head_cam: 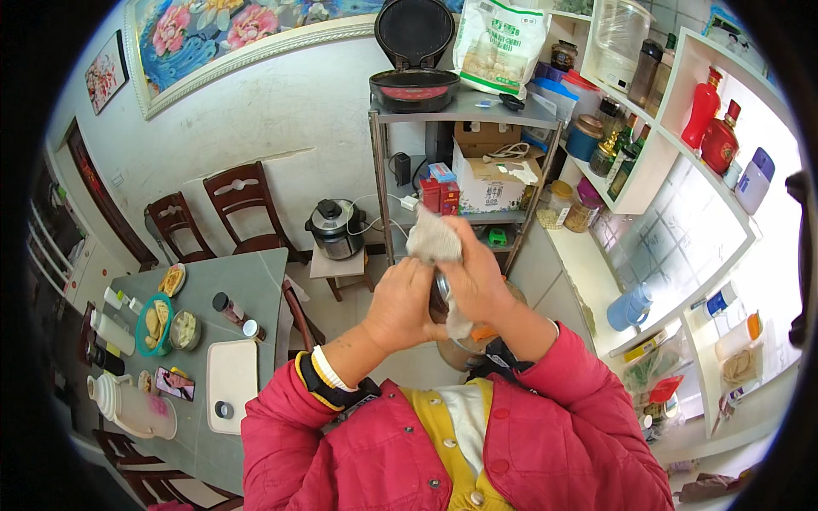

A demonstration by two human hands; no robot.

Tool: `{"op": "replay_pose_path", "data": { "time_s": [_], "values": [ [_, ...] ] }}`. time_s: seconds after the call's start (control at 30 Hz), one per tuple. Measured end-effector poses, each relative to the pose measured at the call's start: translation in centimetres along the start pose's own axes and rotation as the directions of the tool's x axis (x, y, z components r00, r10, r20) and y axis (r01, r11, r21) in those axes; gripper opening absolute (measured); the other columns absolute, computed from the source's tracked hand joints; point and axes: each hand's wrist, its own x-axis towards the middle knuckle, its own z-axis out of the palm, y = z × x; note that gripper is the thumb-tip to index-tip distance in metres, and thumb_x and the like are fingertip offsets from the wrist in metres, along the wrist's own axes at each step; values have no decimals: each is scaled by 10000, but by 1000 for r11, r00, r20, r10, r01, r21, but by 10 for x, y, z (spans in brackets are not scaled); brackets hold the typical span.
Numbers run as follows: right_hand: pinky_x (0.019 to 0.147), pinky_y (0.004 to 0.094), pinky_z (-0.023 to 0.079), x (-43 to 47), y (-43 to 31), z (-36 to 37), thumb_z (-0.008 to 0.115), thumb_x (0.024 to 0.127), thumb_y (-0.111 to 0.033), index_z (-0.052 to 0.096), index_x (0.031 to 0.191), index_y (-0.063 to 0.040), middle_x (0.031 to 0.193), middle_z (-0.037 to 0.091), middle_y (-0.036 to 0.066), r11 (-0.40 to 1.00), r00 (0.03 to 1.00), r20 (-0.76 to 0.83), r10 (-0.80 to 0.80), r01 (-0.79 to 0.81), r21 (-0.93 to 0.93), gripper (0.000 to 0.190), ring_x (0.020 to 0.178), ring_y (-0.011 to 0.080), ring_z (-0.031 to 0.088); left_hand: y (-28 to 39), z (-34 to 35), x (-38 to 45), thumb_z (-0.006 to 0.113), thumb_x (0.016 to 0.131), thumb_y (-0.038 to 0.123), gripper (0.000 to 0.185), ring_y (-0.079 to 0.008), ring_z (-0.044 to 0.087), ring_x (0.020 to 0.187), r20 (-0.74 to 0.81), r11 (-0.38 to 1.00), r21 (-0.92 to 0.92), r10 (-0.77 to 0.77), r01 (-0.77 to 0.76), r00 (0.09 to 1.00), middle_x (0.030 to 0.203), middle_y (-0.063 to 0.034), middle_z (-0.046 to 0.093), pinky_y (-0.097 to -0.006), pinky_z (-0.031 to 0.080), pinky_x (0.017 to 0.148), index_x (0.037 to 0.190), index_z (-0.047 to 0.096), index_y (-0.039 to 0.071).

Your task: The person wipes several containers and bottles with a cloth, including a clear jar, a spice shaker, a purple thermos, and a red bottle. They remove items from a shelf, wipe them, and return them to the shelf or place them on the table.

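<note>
In front of my chest, my left hand (402, 301) wraps around a small shiny container (441, 287), perhaps a jar, mostly hidden by the fingers. My right hand (478, 274) holds a beige cloth (436, 237) against it. One part of the cloth sticks up above the knuckles, and another end hangs below the right palm. Both hands meet at the container. Below them, partly covered by my right forearm, stands a round brownish container or stool (457, 356) with an orange item on it.
On the left, a grey table (192, 306) carries a white tray (232, 383), jars, bowls, a jug (131, 409) and a phone. A pressure cooker (334, 227) sits on a stool ahead. Beyond my hands rises a metal rack (473, 108) with an open electric griddle (415, 89). White shelves (664, 185) line the right.
</note>
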Motion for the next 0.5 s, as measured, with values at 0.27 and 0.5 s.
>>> {"op": "replay_pose_path", "data": {
  "time_s": [0.27,0.5],
  "values": [
    [816,392,498,8,30,9,529,1008,-295,576,1131,0,955,679,217,982,967,-187,175,-157,108,323,896,366,661,4,-11,-4,838,448,215,985,-369,581,1042,-152,974,97,219,-206,964,1156,-172,598,-424,476,892,1341,473,14],
    [955,322,455,-13,10,-2,532,997,-173,516,1327,-20,1157,656,144,966,985,-12,173,-167,195,365,1055,206,618,2,-14,-9,822,478,251,984,-361,599,999,-182,986,-156,29,-58,983,1118,-154,602,-424,487,860,1367,455,43]
  ]
}}
